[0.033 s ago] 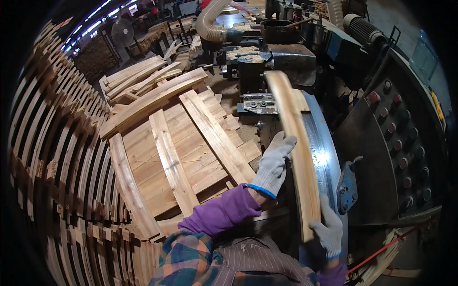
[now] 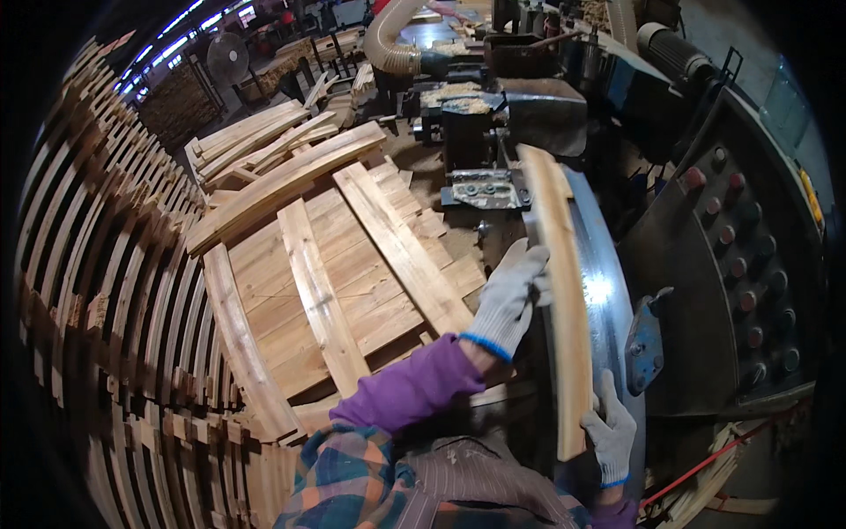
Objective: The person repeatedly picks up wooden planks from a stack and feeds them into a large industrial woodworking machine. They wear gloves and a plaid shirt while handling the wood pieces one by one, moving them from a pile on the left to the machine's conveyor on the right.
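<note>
A long, slightly curved wooden board (image 2: 567, 304) stands lengthwise over the blue-grey metal machine table (image 2: 608, 300), its far end beside a metal clamp block (image 2: 483, 189). My left hand (image 2: 511, 295), in a white knit glove with a blue cuff, grips the board's left edge near the middle; some fingertips are hidden behind it. At the near end, my right hand (image 2: 611, 436), gloved alike, holds the right edge, thumb against the wood and fingers bent. Another pale wooden piece (image 2: 565, 182) shows partly behind the board's far end.
On the left, several boards (image 2: 322, 286) lie across a wooden stack, beside tall rows of curved slats (image 2: 132, 291). A control panel (image 2: 745, 264) with buttons stands on the right. A blue bracket (image 2: 646, 348) sits at the table's edge; a ribbed hose (image 2: 388, 40) hangs beyond.
The board has shifted slightly right and toward me, its face turned a little. My right thumb has moved from the board's face to its right edge. My left hand keeps its hold.
</note>
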A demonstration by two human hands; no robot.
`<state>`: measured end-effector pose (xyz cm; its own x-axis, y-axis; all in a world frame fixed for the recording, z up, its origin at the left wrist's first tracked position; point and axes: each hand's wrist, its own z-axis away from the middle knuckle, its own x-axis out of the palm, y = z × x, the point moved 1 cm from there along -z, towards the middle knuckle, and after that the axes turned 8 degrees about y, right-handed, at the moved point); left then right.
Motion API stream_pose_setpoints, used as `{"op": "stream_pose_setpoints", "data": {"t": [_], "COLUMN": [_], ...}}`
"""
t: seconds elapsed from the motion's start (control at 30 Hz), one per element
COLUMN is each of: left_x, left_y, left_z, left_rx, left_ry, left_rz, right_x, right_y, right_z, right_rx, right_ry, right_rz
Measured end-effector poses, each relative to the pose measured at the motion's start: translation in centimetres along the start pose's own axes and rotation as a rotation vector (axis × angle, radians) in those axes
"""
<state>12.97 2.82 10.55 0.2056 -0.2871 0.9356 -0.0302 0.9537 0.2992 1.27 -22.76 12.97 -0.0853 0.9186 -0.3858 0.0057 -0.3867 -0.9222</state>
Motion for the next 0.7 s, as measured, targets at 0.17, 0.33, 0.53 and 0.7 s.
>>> {"op": "stream_pose_setpoints", "data": {"t": [0.17, 0.33, 0.53, 0.7], "left_x": [4.2, -2.4, 0.0, 1.0], "left_y": [-4.7, -11.2, -6.5, 10.9], "left_z": [1.6, 1.0, 2.3, 0.6], "left_rx": [-0.22, -0.219, -0.252, 0.519], "left_ry": [0.325, 0.319, 0.263, 0.195], "left_rz": [-0.621, -0.527, -0.687, -0.666], "right_x": [0.7, 0.5, 1.1, 1.2], "right_y": [2.6, 3.1, 2.9, 6.1], "right_z": [1.6, 3.2, 7.6, 5.6], "right_rx": [0.514, -0.005, -0.034, -0.173], "right_ry": [0.257, 0.121, 0.138, 0.222], "right_rz": [-0.224, 0.384, 0.771, 0.952]}}
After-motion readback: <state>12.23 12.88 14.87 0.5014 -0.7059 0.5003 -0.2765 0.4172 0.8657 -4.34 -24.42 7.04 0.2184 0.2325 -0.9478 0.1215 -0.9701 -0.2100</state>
